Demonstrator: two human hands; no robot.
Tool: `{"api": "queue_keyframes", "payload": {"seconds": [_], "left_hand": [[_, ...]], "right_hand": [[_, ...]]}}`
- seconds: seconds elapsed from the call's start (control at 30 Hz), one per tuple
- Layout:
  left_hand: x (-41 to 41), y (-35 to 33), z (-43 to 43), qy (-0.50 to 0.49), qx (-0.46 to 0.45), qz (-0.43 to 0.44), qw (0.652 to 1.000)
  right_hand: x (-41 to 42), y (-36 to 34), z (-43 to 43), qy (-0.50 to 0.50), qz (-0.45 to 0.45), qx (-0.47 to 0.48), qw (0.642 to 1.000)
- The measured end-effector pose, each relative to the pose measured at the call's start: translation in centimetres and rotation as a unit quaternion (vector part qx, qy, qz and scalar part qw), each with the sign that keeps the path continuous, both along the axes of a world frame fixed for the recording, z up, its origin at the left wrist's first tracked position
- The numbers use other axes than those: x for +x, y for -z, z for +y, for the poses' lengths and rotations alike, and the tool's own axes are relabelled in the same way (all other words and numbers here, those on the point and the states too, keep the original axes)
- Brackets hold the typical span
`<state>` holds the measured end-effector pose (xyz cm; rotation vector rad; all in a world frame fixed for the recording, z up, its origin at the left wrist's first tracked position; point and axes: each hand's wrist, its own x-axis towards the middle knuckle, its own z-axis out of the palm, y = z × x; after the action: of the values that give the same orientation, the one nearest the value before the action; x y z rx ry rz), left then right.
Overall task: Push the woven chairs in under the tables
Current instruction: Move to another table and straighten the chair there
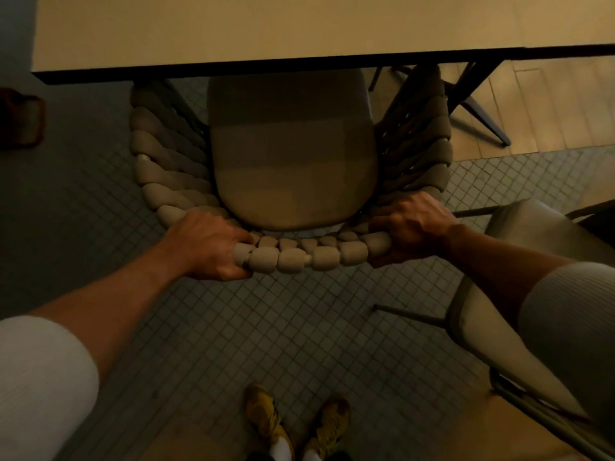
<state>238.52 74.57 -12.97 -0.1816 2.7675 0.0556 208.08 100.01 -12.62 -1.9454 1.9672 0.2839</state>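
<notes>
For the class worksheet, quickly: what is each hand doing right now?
Left hand: grips the chair back.
Right hand: grips the chair back too.

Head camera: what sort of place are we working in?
Likely a café or restaurant dining area: a woven chair partly under a table, a second chair on the right, and small floor tiles meeting wood planks.

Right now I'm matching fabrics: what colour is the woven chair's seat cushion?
The seat cushion is plain beige; the head view shows it best.
</notes>
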Motion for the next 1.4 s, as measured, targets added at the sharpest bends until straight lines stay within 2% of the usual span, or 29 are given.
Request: {"api": "queue_keyframes", "payload": {"seconds": [0.17,0.33,0.67,0.77,0.87,1.03,1.2,1.4], "left_hand": [[0.3,0.5,0.5,-0.005,0.014,0.033,0.999],[0.1,-0.6,0.8,-0.008,0.019,0.040,0.999],[0.4,-0.1,0.9,0.000,0.007,0.064,0.998],[0.8,0.4,0.7,-0.006,0.012,0.073,0.997],[0.8,0.4,1.0,-0.009,0.013,0.068,0.998],[0.8,0.7,1.1,-0.019,-0.013,0.044,0.999],[1.1,0.2,1.8,-0.037,-0.010,0.020,0.999],[1.5,-0.3,2.3,-0.048,-0.021,0.030,0.998]], "right_hand": [[-0.1,0.6,0.6,-0.023,0.002,-0.046,0.999],[0.3,0.3,0.5,-0.029,0.026,-0.038,0.999],[1.5,-0.1,1.0,0.028,0.037,-0.028,0.999],[2.4,-0.6,1.6,0.046,0.070,-0.043,0.996],[3.8,-0.3,2.5,0.092,0.106,-0.066,0.988],[7.6,0.6,4.0,0.255,0.086,-0.132,0.954],[10.1,-0.4,5.0,0.287,0.096,-0.103,0.947],[11.7,-1.4,6.7,0.330,0.018,-0.080,0.940]]}}
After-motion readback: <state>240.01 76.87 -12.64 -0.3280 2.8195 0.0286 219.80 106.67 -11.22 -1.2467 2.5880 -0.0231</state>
